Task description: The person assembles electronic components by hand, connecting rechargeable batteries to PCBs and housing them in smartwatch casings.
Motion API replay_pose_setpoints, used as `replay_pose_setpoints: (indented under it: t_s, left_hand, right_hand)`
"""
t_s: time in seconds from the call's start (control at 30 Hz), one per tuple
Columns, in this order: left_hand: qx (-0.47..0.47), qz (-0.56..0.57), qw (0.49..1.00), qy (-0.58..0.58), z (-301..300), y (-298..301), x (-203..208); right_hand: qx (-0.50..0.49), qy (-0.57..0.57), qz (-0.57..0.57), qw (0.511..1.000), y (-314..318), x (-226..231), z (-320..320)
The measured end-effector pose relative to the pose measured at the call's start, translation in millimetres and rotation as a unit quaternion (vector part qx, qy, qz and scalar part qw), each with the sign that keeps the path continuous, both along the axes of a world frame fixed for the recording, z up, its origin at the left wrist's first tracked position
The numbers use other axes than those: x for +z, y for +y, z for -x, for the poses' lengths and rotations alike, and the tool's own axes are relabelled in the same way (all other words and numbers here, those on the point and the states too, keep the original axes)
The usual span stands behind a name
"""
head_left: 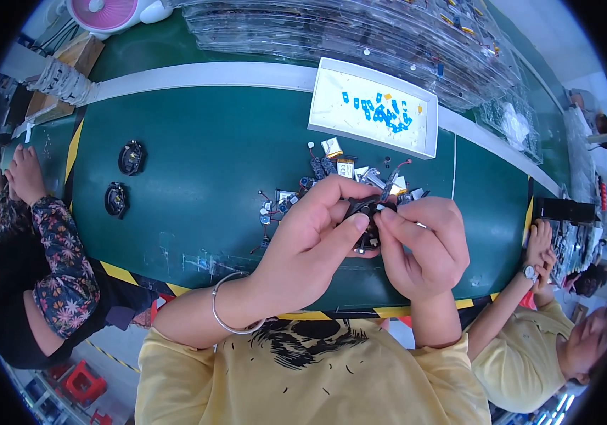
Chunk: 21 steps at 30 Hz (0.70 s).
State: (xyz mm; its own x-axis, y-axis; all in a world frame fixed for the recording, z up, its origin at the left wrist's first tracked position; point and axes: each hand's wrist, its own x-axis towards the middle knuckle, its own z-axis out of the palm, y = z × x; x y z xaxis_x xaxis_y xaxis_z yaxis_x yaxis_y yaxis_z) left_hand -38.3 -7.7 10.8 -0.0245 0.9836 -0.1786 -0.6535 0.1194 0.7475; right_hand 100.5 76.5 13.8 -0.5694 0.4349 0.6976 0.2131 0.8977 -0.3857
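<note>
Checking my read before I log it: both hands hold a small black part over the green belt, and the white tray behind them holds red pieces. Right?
Not quite. In the head view the white tray holds blue pieces, not red. The rest stands: the left hand and right hand hold the small black part over the green belt.

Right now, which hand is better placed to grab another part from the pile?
Probably the right hand: its fingers only pinch at the small black part, and the parts pile lies just beyond it. The left hand cradles the part.
</note>
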Motion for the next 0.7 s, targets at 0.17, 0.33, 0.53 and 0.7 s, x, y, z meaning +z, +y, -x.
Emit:
replay_pose_setpoints:
  t_s: [0.17,0.33,0.53,0.7]
  left_hand:
    - [0.009,-0.055,0.998,0.031,-3,-2,-11]
    - [0.001,-0.038,0.998,0.057,-1,0,-2]
    - [-0.017,-0.021,0.993,0.113,1,1,-2]
    - [0.006,-0.033,0.983,0.178,1,3,-6]
  right_hand:
    - [-0.007,-0.003,0.202,0.979,1,1,-1]
    - [0.054,0.082,0.457,0.884,9,-2,-3]
    - [0.094,0.082,0.581,0.804,19,-7,-4]
    - [0.118,0.105,0.649,0.744,18,-14,0]
